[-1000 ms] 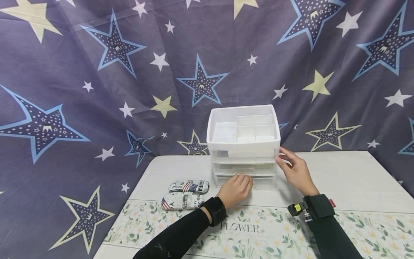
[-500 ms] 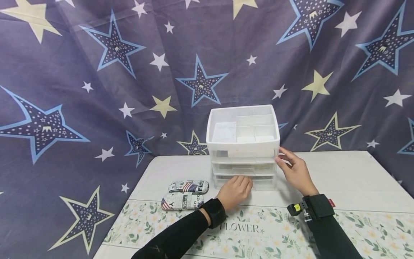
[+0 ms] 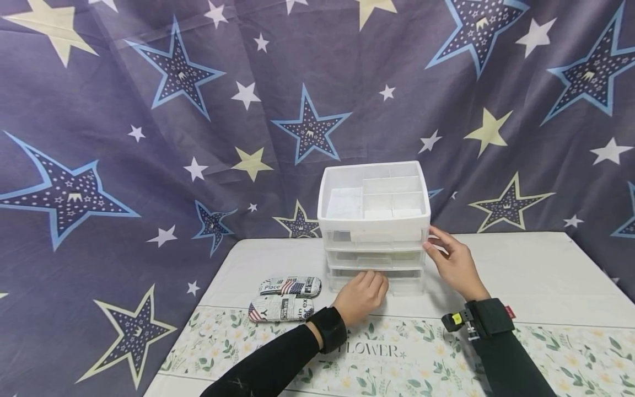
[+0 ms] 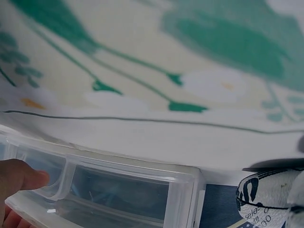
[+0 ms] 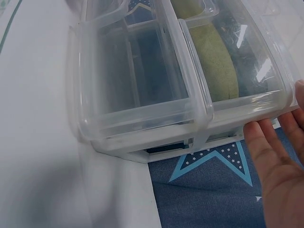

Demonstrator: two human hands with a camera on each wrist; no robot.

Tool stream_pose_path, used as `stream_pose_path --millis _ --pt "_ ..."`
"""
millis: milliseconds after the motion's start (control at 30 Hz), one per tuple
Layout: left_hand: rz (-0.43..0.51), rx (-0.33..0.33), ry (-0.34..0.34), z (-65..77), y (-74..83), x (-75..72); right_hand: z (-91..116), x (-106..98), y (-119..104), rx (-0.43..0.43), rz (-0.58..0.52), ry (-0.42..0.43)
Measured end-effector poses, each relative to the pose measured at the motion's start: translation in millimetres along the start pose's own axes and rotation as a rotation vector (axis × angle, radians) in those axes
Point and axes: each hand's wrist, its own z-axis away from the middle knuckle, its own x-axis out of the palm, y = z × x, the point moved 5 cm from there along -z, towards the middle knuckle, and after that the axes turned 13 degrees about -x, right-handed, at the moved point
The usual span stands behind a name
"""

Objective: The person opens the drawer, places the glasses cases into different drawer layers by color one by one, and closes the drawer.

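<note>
A white drawer unit [image 3: 374,227] with clear drawers and a divided top tray stands at the back of the table. My left hand [image 3: 362,298] grips the front handle of the bottom drawer [image 3: 407,284]; in the left wrist view the thumb [image 4: 35,178] lies over the handle with fingers below. That drawer juts out a little, and the part of it seen in the right wrist view holds nothing. My right hand [image 3: 453,266] touches the unit's right side, fingers fairly straight, thumb by the front edge. Something green [image 5: 213,61] shows inside the middle drawer.
Two rounded newspaper-print pieces [image 3: 280,307] lie side by side left of the unit. A floral cloth strip [image 3: 397,369] runs across the table's front. Behind the table hangs a dark star-patterned curtain [image 3: 223,121].
The bottom drawer has slid slightly out toward me with my left hand on its handle. My right hand stays at the unit's side.
</note>
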Motion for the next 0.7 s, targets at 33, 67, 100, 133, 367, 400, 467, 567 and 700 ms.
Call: stream_pose_path --millis 33,67,100,133,367,400,467,567,700 --pt "-0.001 -0.001 0.000 0.2 0.2 -0.6 -0.1 0.0 -0.3 0.002 -0.001 -0.001" --pt "-0.001 -0.001 -0.001 0.7 0.6 -0.9 -0.2 -0.1 -0.6 0.004 -0.002 -0.002" --pt "0.001 -0.002 -0.005 1.2 1.0 -0.9 -0.3 -0.1 -0.9 0.005 -0.003 -0.003" --pt "0.000 0.000 -0.007 2.3 1.9 0.3 -0.4 -0.2 -1.2 0.005 -0.003 -0.003" --pt "0.023 -0.023 -0.111 16.2 14.7 22.1 -1.0 -0.2 -3.7 0.006 -0.014 0.000" --pt "0.028 -0.026 -0.119 16.7 15.2 21.8 -0.9 -0.2 -3.9 0.008 -0.018 0.000" --pt "0.030 -0.028 -0.104 17.2 15.5 20.7 -0.8 -0.1 -3.8 0.012 -0.017 0.000" --pt "0.024 -0.023 -0.083 17.6 16.1 18.3 -0.8 0.0 -3.0 0.013 -0.006 -0.001" --pt "0.008 -0.001 -0.093 18.7 17.6 15.3 -0.7 -0.2 -1.9 0.010 0.014 0.000"
